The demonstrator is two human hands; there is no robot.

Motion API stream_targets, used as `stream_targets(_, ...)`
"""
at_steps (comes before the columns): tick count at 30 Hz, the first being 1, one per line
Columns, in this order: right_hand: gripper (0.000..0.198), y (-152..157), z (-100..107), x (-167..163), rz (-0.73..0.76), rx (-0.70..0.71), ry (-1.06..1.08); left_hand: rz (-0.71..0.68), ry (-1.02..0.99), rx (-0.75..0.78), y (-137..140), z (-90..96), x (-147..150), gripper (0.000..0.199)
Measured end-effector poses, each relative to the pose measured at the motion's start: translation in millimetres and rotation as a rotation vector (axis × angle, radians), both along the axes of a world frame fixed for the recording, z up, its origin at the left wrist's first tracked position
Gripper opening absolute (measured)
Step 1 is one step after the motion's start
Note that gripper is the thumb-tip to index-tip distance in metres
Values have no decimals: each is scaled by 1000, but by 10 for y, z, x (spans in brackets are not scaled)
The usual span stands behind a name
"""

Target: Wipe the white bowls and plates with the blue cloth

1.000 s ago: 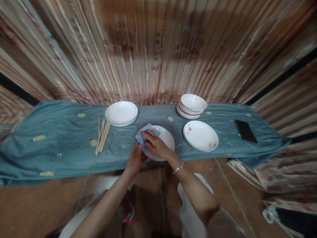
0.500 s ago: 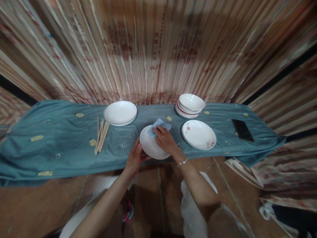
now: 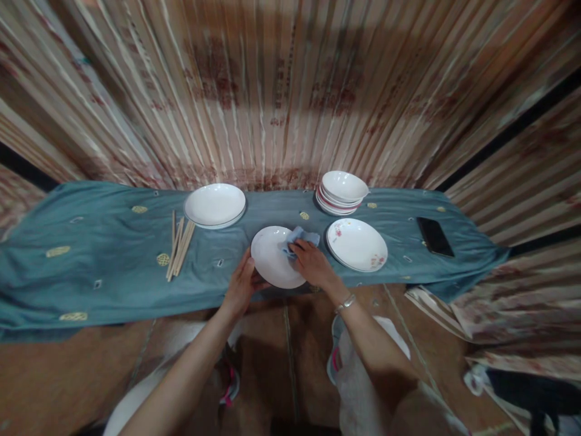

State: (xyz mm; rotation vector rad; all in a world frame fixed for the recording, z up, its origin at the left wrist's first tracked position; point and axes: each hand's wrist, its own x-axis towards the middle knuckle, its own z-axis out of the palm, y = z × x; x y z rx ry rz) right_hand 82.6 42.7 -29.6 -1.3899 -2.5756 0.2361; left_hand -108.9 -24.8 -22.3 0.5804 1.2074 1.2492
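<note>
A white plate is held at the front edge of the cloth-covered table, its face turned up. My left hand grips its left rim, thumb on top and the other fingers partly hidden beneath. On the plate's right side lies a crumpled blue cloth, pressed down by my right hand, whose fingers are closed on it. To the right of my right hand sits a stack of flower-patterned plates.
White plates are stacked at the back left, with several wooden chopsticks in front of them. A stack of bowls stands at the back right. Farther right lies a black phone. Behind the blue-green tablecloth hangs a pleated curtain.
My right hand has slid the blue cloth from the plate's upper middle toward its right rim. My left hand keeps its hold on the plate. The whole view has shifted slightly.
</note>
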Motion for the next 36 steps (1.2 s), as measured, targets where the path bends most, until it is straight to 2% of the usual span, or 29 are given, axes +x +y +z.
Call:
stream_targets(10, 41, -133, 166, 143, -85, -198, 9, -11, 25, 9, 17, 20, 10, 59)
stream_targets(22, 34, -258, 147, 257, 17, -319, 301, 7, -3, 25, 33, 41, 30, 67)
stream_targets(25, 31, -274, 126, 238, 62, -420, 419, 4, 5, 27, 33, 26, 28, 66)
stream_targets(32, 29, -242, -57, 135, 165, -798, 774, 15, 15, 26, 38, 24, 57, 67)
stream_targets(36, 40, -269, -109, 30, 208, -863, 882, 3, -7, 38, 33, 24, 92, 68)
